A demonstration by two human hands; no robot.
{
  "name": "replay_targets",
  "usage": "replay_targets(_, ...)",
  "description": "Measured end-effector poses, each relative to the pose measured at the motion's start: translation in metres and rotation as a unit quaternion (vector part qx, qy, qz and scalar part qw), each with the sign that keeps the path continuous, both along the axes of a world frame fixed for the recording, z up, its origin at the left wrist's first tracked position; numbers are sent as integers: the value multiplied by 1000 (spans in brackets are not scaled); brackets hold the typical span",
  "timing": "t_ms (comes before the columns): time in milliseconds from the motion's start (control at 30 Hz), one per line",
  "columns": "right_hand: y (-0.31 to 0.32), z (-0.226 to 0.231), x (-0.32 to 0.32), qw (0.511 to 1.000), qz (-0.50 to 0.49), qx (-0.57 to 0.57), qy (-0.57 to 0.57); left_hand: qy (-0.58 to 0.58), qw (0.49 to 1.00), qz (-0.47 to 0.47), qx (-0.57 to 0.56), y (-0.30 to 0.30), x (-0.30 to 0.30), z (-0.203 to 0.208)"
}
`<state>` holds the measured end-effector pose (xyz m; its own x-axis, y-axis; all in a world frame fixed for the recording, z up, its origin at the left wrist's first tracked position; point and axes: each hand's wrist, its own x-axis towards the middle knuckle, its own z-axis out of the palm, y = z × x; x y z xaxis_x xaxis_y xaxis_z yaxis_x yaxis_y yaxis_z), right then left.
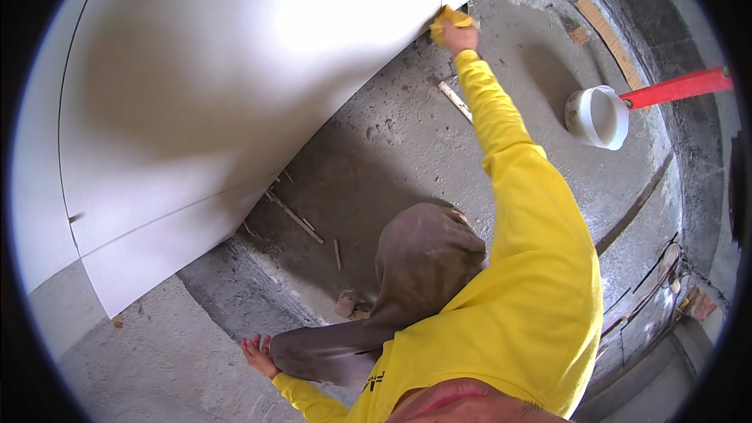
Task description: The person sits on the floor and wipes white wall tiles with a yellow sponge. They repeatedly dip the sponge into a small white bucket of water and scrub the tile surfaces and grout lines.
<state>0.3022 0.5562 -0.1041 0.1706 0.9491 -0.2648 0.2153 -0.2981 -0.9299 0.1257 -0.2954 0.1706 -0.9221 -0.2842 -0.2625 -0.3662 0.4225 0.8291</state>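
My right hand [460, 37] is stretched far forward, its fingers closed round a crumpled yellow cloth [446, 20]. The cloth touches the bottom edge of the large white wall panels [211, 70], close to a vertical seam. Low at the left, my left hand [257, 355] rests beside my knee with its fingers spread and nothing in them. Both arms are in yellow sleeves, and my bent legs in brown trousers are in the middle of the view.
On the rough grey concrete floor [501, 110] stands a white bucket [578, 117] at the right. A red spirit level [677, 88] reaches to its rim. A pale stick [454, 100], thin strips [294, 215] and a brown brick piece [346, 304] lie about. A cardboard strip [609, 39] lies far right.
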Motion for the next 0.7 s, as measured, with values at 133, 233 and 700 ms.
replay_targets(133, -176, 111, -91, 934, 311, -147, -99, 35, 998, 40, -24, -16, 30, 22)
replay_targets(233, -273, 1, -82, 858, 487, -92, 134, 29, 999, 7, -41, 9, 12, 15)
replay_targets(700, -25, 75, 40, 957, 110, 263, 51, 2, 999, -38, -19, 9, -13, -6)
